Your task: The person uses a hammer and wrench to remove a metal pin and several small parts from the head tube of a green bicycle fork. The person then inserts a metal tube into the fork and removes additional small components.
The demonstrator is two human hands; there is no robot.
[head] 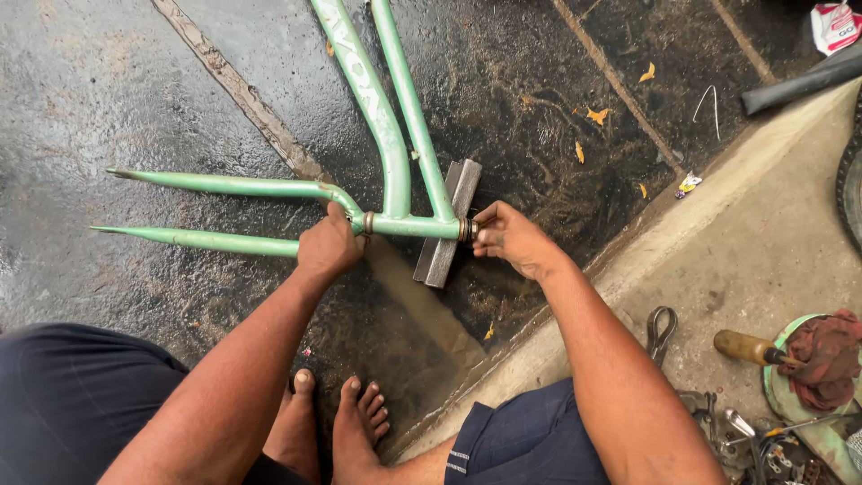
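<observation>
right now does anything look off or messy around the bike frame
Nothing looks broken. The green bicycle frame lies flat on wet, dirty ground, propped on a grey block. The left hand grips the fork crown; the right hand is at the head tube end. Yellow leaves lie scattered nearby.

I see my left hand gripping the green fork at its crown, while my right hand pinches the ring at the head tube's end. A grey block lies under the tube on wet floor.
</observation>
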